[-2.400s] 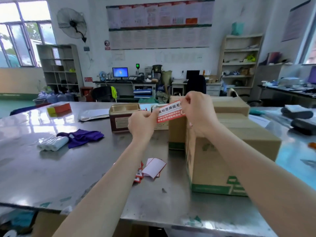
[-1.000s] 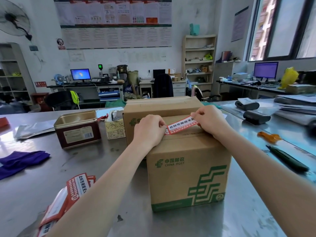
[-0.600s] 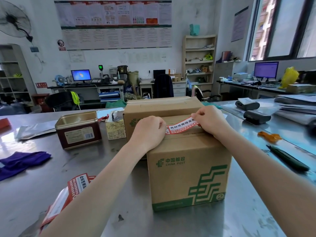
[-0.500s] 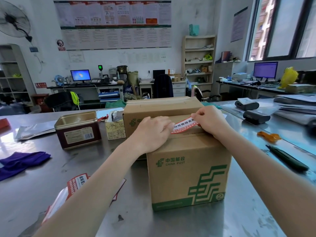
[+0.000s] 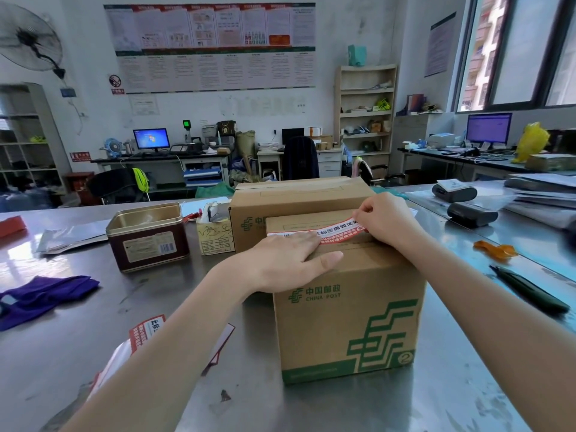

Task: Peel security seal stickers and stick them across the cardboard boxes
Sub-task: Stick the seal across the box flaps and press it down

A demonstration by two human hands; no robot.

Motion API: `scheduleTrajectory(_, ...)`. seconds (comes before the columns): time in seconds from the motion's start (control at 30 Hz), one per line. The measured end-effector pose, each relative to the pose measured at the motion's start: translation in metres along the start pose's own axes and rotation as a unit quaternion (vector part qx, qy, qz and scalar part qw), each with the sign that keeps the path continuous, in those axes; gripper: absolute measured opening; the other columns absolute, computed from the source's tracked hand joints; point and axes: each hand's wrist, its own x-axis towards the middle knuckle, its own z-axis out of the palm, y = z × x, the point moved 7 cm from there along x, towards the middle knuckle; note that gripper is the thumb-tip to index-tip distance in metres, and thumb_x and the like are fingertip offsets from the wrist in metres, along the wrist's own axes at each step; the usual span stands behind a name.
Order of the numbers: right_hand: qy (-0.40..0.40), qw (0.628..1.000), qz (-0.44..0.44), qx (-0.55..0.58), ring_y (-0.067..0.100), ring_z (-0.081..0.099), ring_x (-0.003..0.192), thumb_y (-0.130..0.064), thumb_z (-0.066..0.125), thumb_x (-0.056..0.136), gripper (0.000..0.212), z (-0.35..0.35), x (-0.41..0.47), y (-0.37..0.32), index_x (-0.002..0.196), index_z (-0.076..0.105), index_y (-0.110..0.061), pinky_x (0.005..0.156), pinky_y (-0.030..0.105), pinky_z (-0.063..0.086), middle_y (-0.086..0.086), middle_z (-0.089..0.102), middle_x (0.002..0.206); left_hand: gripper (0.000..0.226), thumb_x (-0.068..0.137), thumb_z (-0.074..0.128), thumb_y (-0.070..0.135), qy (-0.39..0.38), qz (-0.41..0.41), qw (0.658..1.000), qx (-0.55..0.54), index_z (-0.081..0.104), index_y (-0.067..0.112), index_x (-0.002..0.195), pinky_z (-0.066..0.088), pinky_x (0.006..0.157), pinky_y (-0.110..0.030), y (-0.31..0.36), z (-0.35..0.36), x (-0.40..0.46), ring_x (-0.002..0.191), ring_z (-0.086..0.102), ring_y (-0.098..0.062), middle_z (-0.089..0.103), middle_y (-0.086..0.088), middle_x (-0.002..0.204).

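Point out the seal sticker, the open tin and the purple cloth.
seal sticker (image 5: 335,232), head view, on its printed middle.
open tin (image 5: 149,249), head view, on its front label.
purple cloth (image 5: 43,294), head view, on its middle fold.

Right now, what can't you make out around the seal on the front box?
- Head view: left end of the seal sticker, covered by the left hand.
- Its right end, behind the right hand; whether the fingers pinch it is unclear.
- Front box top seam, mostly under both hands.
- Small print: too small.
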Motion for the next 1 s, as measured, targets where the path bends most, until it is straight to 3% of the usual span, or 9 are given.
scheduleTrajectory(0.13, -0.035, 0.995, 0.001, -0.092, 0.018, 0.06, 0.077, -0.033, 0.054, 0.087, 0.015, 0.001, 0.001, 0.001, 0.083, 0.064, -0.023, 0.063, 0.031, 0.049, -0.002, 0.063, 0.079, 0.076, 0.09, 0.014, 0.063, -0.011, -0.004, 1.0, -0.007, 0.018, 0.017, 0.15, 0.012, 0.118, -0.031, 0.001, -0.003, 0.0, 0.145, 0.013, -0.011, 0.015, 0.002, 0.158)
scheduleTrajectory(0.37, -0.048, 0.996, 0.0, -0.08, 0.012, 0.055, 0.07, -0.038, 0.055, 0.086, 0.021, 0.001, 0.002, 0.003, 0.079, 0.064, -0.02, 0.055, 0.026, 0.042, -0.005, 0.059, 0.073, 0.077, 0.088, 0.014, 0.066, -0.018, -0.007, 1.0, -0.004, 0.016, 0.021, 0.15, 0.011, 0.118, -0.031, -0.001, -0.002, 0.0, 0.145, 0.012, -0.01, 0.014, 0.004, 0.159)
scheduleTrajectory(0.53, 0.018, 0.999, 0.023, -0.042, 0.022, 0.06, 0.072, -0.029, 0.051, 0.087, 0.031, -0.007, 0.001, 0.009, 0.081, 0.068, -0.004, 0.059, 0.031, 0.046, 0.008, 0.066, 0.079, 0.072, 0.09, 0.018, 0.064, -0.019, -0.005, 1.0, -0.016, 0.028, 0.019, 0.146, 0.023, 0.114, -0.035, 0.005, -0.006, -0.003, 0.139, 0.027, -0.015, 0.028, 0.004, 0.154)
scheduleTrajectory(0.6, 0.034, 0.998, 0.049, 0.014, 0.022, 0.059, 0.063, -0.026, 0.05, 0.088, 0.034, -0.009, 0.001, 0.013, 0.076, 0.067, 0.001, 0.057, 0.03, 0.046, 0.012, 0.069, 0.076, 0.072, 0.09, 0.019, 0.064, -0.023, -0.006, 1.0, -0.014, 0.028, 0.018, 0.145, 0.023, 0.113, -0.035, 0.006, -0.006, -0.003, 0.139, 0.027, -0.016, 0.028, 0.003, 0.154)
scheduleTrajectory(0.7, 0.069, 0.991, 0.089, 0.065, 0.016, 0.051, 0.051, -0.024, 0.046, 0.088, 0.033, -0.017, -0.003, 0.022, 0.067, 0.062, -0.003, 0.05, 0.024, 0.039, 0.009, 0.07, 0.069, 0.076, 0.089, 0.015, 0.066, -0.038, -0.002, 0.999, -0.011, 0.021, 0.019, 0.149, 0.016, 0.117, -0.034, 0.004, -0.005, -0.003, 0.143, 0.019, -0.013, 0.019, 0.004, 0.157)
scheduleTrajectory(0.87, 0.13, 0.982, 0.1, 0.095, 0.011, 0.048, 0.051, -0.016, 0.044, 0.087, 0.036, -0.029, -0.012, 0.03, 0.052, 0.052, -0.011, 0.048, 0.023, 0.033, 0.003, 0.065, 0.061, 0.08, 0.087, 0.012, 0.068, -0.046, 0.004, 0.999, 0.018, 0.012, 0.019, 0.15, 0.004, 0.117, -0.032, 0.005, -0.005, 0.001, 0.145, 0.007, -0.009, 0.01, 0.004, 0.159)
scheduleTrajectory(1.0, 0.133, 0.982, 0.092, 0.102, 0.014, 0.051, 0.052, -0.016, 0.044, 0.089, 0.036, -0.029, -0.015, 0.027, 0.055, 0.054, -0.011, 0.047, 0.022, 0.032, 0.003, 0.065, 0.063, 0.082, 0.086, 0.011, 0.07, -0.055, 0.005, 0.998, 0.028, 0.007, 0.019, 0.151, 0.002, 0.118, -0.032, 0.014, -0.005, 0.015, 0.146, 0.003, -0.009, 0.005, 0.003, 0.16)
